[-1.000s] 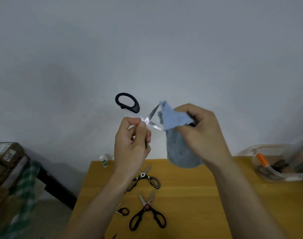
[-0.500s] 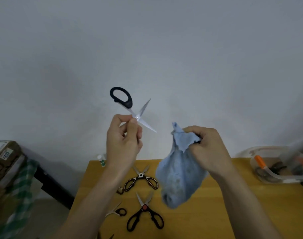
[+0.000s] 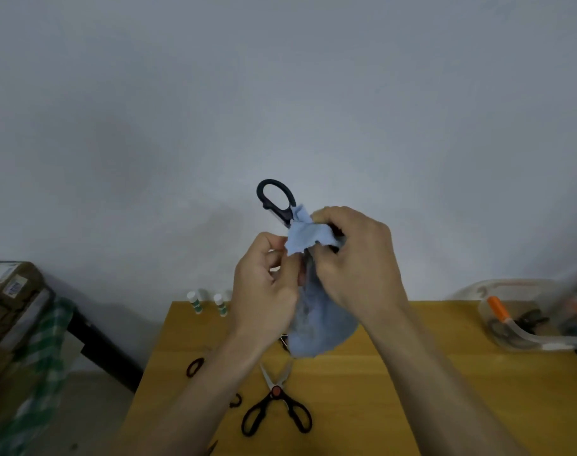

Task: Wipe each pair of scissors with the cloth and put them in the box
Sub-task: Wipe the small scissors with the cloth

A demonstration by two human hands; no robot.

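A: Where are the scissors [image 3: 277, 200] in hand right now?

B: Up in the air above the counter [image 3: 395, 373], between the two hands. One black handle loop sticks up and to the left; the blades run down and to the right, under the cloth [image 3: 308, 236], so that is roughly the long axis.

A: Which hand is on what?

B: The left hand [image 3: 264, 287] sits below and left of the loop. Its fingers [image 3: 272, 240] are curled in, and I judge they hold the lower handle, though the cloth hides the actual contact. The right hand [image 3: 356, 261] is just to the right, its fingers bunched tight on the cloth, pressing it around the part where the blades should be.

A: Can you see the blades?

B: No, they are covered. I cannot tell whether they are spread or closed.

A: So the next move?

B: Likely a pull of the cloth along the blades, away from the loop, down and to the right. The right hand is the one placed for that.

A: And the rest?

B: Another pair of scissors [image 3: 277, 408] lies on the counter below the hands, not yet wiped by the look of it. The box [image 3: 517, 324] stands at the right edge, well apart from the hands.
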